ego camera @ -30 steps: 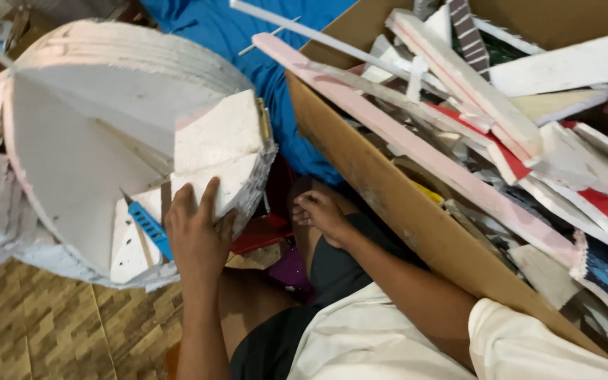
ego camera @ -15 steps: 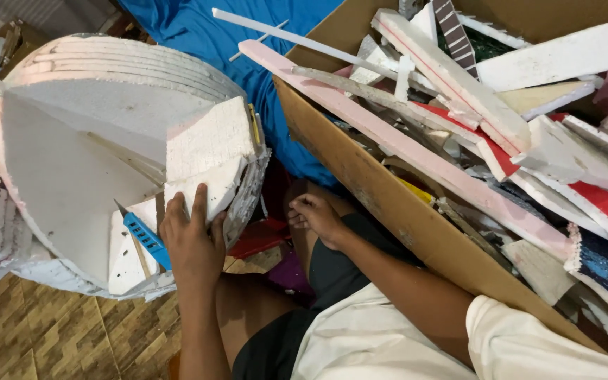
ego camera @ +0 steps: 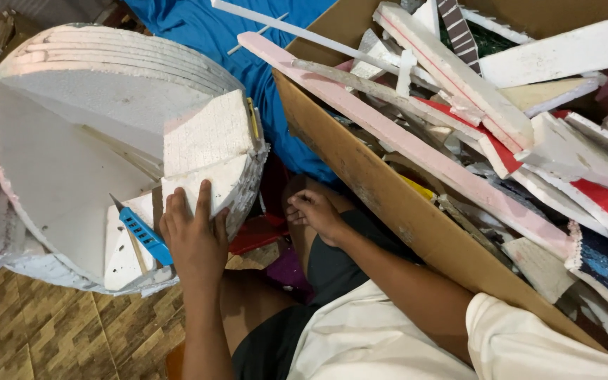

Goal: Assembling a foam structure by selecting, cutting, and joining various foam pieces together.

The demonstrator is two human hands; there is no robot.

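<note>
Foam wedge (ego camera: 202,186) pressed on the round foam stack (ego camera: 72,155) beside the cardboard box (ego camera: 374,190).
Left hand (ego camera: 195,239): fingers spread flat on the wedge, blue cutter (ego camera: 142,236) just beside. Right hand (ego camera: 314,211): fingers curled, by the box wall. Box is filled with foam offcuts (ego camera: 459,91).

Left hand (ego camera: 195,239): palm down, fingers spread and stretched forward, lying flat, thumb out to the side. Left forearm runs straight back toward the bottom edge, bare. Right hand (ego camera: 316,211): loosely curled, fingertips bent inward, back of hand up, resting low near the lap. Right forearm bare, angled down and right to a white short sleeve. Hands apart, not touching.
</note>
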